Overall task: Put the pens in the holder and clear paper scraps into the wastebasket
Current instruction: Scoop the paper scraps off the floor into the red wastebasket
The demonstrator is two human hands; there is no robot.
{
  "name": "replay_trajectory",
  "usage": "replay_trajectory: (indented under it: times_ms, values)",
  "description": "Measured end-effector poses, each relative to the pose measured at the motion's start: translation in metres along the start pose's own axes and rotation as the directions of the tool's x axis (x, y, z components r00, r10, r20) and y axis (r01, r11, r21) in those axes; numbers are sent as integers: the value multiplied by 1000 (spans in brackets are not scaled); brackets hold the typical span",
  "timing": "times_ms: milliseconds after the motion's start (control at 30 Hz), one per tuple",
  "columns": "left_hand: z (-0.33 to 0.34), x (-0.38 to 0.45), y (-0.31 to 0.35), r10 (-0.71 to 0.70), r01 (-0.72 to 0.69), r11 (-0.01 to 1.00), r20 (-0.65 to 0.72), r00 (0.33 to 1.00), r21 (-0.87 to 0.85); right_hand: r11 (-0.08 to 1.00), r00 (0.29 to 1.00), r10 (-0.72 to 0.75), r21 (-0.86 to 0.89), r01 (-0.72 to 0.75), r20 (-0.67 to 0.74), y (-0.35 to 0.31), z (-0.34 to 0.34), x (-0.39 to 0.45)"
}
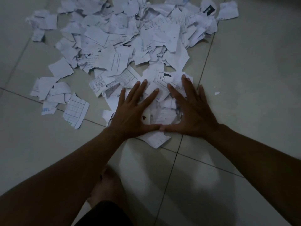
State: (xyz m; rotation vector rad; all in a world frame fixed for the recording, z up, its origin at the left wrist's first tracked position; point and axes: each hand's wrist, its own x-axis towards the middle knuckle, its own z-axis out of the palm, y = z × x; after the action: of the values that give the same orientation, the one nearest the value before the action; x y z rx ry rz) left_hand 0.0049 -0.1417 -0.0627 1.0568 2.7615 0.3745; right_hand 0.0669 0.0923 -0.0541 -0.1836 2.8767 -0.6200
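Observation:
A big spread of torn white paper scraps (123,35) covers the tiled floor from the top of the view down to its middle. My left hand (133,110) and my right hand (193,111) lie flat side by side on the near end of the heap, fingers spread and straight, thumbs almost touching. Between them sits a small bunch of scraps (161,111), with one piece (156,140) poking out below the thumbs. No pens, holder or wastebasket are in view.
A separate little cluster of scraps (60,100) lies to the left, including a gridded piece (75,111). A tiny fleck (217,93) lies to the right. My bare foot (107,185) rests on the pale floor tiles (254,79) near the bottom.

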Motion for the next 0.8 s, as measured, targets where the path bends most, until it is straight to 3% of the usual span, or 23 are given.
replay_trajectory:
  times_ms: [133,333,433,567,700,800]
  values:
    - [8,1,0,-35,37,999,-84,996,17,998,1000,-2,-67,3,4,2,5,12]
    - [10,5,5,-34,23,998,-239,970,-50,994,968,-101,6,105,-230,13,12,13]
    - [12,7,8,-68,57,997,-209,975,-57,996,978,-52,58,65,-200,11,15,13]
    - [17,13,12,-105,99,994,-144,984,-45,998,982,-61,1,62,-177,10,16,15]
    - [19,15,13,-136,138,990,-178,975,4,992,952,-122,-52,112,-280,12,19,16]
    - [18,17,18,-142,149,989,-213,967,18,990,953,-141,-18,141,-269,14,23,17]
